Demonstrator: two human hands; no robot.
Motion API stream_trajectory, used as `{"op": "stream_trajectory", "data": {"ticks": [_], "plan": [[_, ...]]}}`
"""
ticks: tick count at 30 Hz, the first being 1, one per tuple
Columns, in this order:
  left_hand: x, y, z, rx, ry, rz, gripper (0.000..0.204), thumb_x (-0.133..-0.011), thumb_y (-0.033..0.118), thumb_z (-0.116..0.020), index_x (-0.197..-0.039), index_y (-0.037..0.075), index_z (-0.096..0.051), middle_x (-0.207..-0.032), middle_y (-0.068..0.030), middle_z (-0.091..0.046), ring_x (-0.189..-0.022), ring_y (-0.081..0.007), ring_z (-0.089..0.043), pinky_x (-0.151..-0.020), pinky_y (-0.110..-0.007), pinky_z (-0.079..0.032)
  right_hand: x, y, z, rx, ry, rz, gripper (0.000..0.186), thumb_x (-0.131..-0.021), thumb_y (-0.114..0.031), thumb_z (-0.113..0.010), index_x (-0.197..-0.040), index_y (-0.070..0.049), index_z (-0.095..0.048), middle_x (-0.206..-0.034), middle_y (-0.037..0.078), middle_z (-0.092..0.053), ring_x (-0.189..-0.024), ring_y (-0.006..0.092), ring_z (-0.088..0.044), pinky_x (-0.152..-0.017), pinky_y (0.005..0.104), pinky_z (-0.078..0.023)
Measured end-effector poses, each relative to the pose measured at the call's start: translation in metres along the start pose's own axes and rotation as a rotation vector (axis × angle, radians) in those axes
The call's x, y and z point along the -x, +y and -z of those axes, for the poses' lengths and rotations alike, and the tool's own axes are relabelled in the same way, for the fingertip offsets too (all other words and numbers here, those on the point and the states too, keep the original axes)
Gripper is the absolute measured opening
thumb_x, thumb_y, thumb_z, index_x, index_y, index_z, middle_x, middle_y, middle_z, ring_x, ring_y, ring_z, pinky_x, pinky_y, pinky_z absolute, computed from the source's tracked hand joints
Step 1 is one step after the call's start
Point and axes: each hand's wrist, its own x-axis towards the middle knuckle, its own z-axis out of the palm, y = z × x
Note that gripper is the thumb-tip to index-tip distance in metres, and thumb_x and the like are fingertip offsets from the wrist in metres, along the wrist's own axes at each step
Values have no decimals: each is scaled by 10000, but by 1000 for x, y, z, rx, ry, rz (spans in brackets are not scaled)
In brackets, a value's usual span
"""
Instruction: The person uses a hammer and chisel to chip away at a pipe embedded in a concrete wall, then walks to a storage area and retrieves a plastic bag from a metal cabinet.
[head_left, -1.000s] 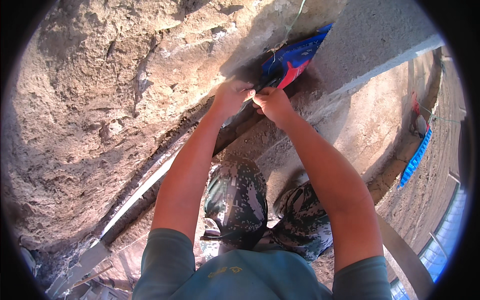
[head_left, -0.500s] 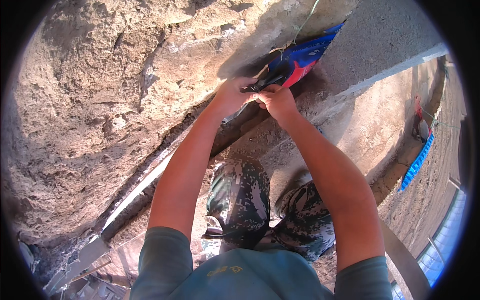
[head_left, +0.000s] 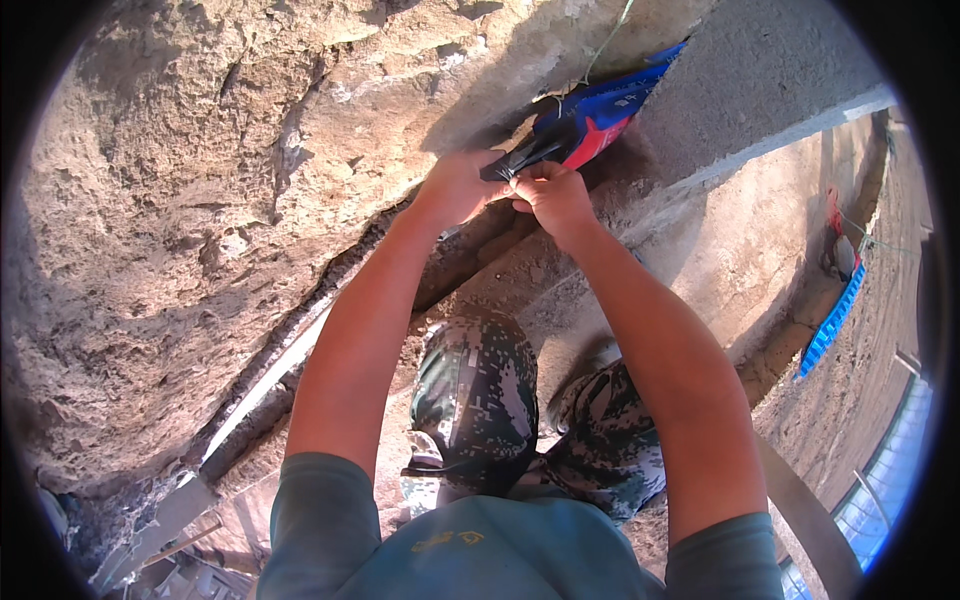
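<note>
A blue and red printed plastic bag point(head_left: 612, 104) lies against the foot of a rough earthen wall. Black plastic film point(head_left: 533, 153) runs from its near end, gathered into folds toward me. My left hand point(head_left: 462, 187) is closed on the gathered end, thumb pointing right. Beside it, my right hand point(head_left: 555, 202) pinches the same film between thumb and bent fingers. The fingertips of both hands meet there, so the exact grip is partly hidden. A thin pale green string point(head_left: 606, 52) hangs down the wall to the bag.
The earthen wall point(head_left: 190, 200) rises close on the left. A grey concrete slab point(head_left: 770, 90) juts in at upper right. A white strip point(head_left: 265, 385) runs along the wall's foot. Farther right lie a blue ridged plastic strip point(head_left: 832, 325) and a hanging string point(head_left: 875, 242).
My left hand has shifted slightly left and the black film between my hands looks more spread. Both hands stay at the film's gathered end.
</note>
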Motion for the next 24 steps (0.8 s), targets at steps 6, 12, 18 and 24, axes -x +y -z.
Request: {"op": "stream_trajectory", "data": {"ticks": [6, 12, 18, 24], "plan": [[-2, -20, -12, 145, 0, 36, 499, -911, 185, -806, -1369, 45, -667, -838, -60, -696, -657, -107, -539, -613, -299, -477, -6, 17, 5, 25, 6, 1, 189, -879, -142, -734, -941, 34, -709, -847, 99, -743, -730, 165, -707, -652, 296, -554], [6, 2, -6, 194, -39, 130, 542, -928, 137, -767, -1436, 41, -605, -825, -42, -647, -668, -104, -518, -611, -293, -463, 4, -9, 3, -79, -10, -50, 182, -880, -72, -725, -960, 85, -682, -938, 139, -743, -773, 179, -724, -704, 296, -604], [0, -5, -9, 84, -71, 62, 592, -924, 164, -771, -1472, 61, -573, -949, -57, -690, -758, -125, -564, -685, -290, -492, 4, -11, 3, -75, 9, -109, 164, -871, -54, -739, -963, 67, -677, -915, 135, -738, -795, 190, -728, -708, 305, -600], [-2, -9, -11, 32, -78, 16, 611, -924, 180, -796, -1488, 109, -573, -947, -29, -681, -757, -109, -541, -680, -279, -474, 6, -22, 4, 16, -41, -182, 141, -933, -39, -717, -1046, 27, -665, -976, 106, -730, -869, 201, -748, -729, 316, -609]]}}
